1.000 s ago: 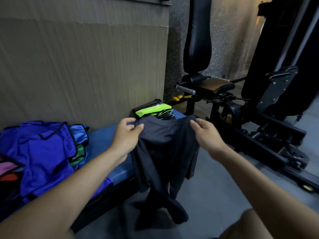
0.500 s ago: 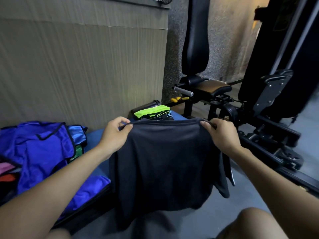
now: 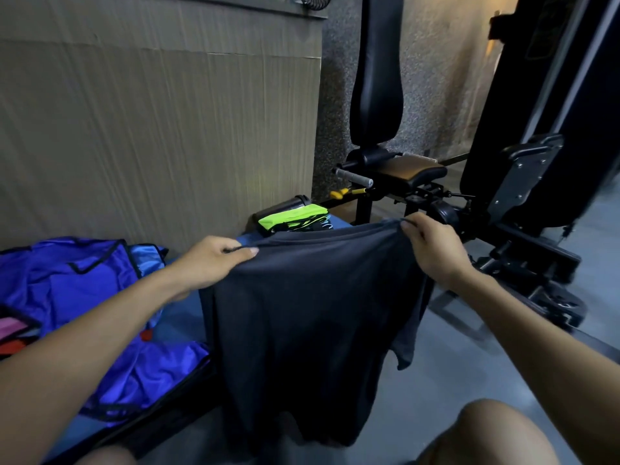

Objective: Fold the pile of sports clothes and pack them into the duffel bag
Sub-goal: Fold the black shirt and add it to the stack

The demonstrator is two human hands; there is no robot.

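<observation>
Dark shirt [image 3: 302, 313] hangs spread below both grips: left hand [image 3: 209, 263], right hand [image 3: 432, 246] pinch top edge corners.

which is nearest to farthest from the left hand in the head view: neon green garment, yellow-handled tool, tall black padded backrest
From the left hand, which grips the dark shirt:
1. Neon green garment, just beyond, on the blue bench.
2. Yellow-handled tool, farther back by the wall.
3. Tall black padded backrest, farthest, upright above the machine.

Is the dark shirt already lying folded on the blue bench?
No, the dark shirt hangs spread open in the air, gripped at its top edge by the left hand and right hand.
</observation>
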